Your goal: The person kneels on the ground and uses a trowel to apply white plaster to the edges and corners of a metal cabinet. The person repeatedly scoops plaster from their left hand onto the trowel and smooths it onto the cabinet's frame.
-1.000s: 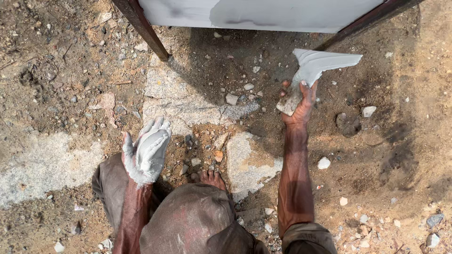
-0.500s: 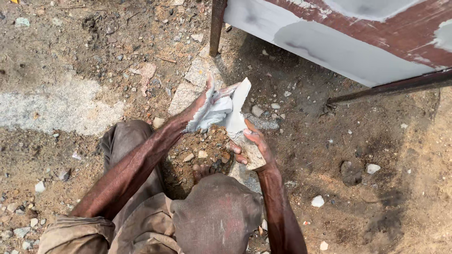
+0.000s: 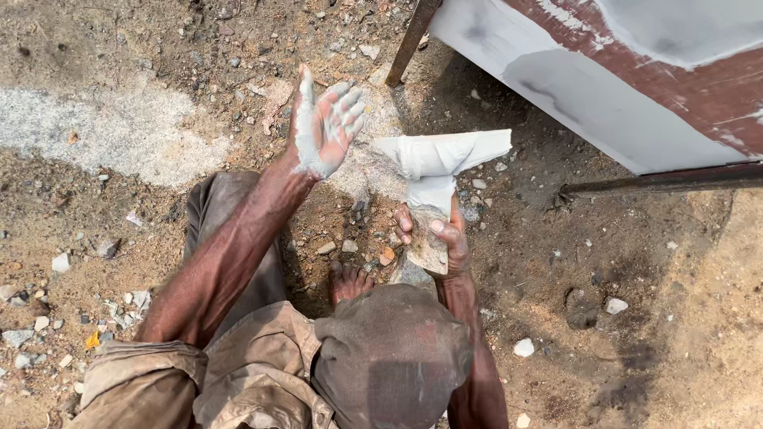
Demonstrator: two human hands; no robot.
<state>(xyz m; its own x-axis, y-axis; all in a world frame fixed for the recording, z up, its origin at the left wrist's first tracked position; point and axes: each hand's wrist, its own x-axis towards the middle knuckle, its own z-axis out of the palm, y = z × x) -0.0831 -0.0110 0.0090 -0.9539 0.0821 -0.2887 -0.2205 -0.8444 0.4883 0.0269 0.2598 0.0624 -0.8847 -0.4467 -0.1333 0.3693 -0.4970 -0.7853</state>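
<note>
The right hand (image 3: 435, 237) is gripping a putty-coated tool (image 3: 435, 171) by its lower end, fingers and thumb wrapping closed around a stony, rough-looking handle part. The tool is standing with its long axis nearly upright from the hand, pointing away from the person's body toward the painted panel beyond. At the top it is spreading into a flat crosswise blade, which is running sideways, its longer end pointing to the right of the hand and slightly up. The whole upper part is looking smooth, pale grey-white and wet, as if thickly coated with paste, while the gripped part is looking brownish and gritty.

The left hand (image 3: 326, 125) is hovering open to the left of the tool and a little farther out, palm facing the tool, fingers spread wide and holding nothing. Its palm and fingers are smeared with the same pale grey paste. It is not touching the tool.

Beyond the right hand and off to its right, a large metal panel (image 3: 604, 95) is standing on thin dark legs, its face showing reddish-brown with broad smooth grey patches. Below both hands, the dirt ground (image 3: 159, 63) is lying dry, sandy and strewn with small stones, with a pale dusty patch left of the left hand. A bare foot (image 3: 350, 280) is resting on the ground just beside the right hand's wrist.
</note>
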